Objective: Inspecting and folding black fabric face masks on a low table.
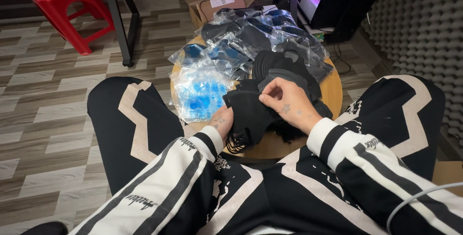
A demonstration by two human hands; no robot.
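Observation:
My left hand (223, 120) holds a stack of black face masks (248, 114) from below, their ear loops dangling under it. My right hand (288, 104) pinches the top edge of that stack with thumb and fingers. Both hands are over the near part of a small round wooden table (333, 93). More loose black masks (284, 68) are piled just beyond my right hand. Clear plastic bags with blue printing (200, 93) lie to the left of the stack.
Several sealed clear bags of black masks (255, 35) cover the far half of the table. An open cardboard box (217, 3) sits on the floor behind it. A red plastic stool (65, 8) stands at far left beside black table legs (120, 18). Grey foam (424, 27) lines the right wall.

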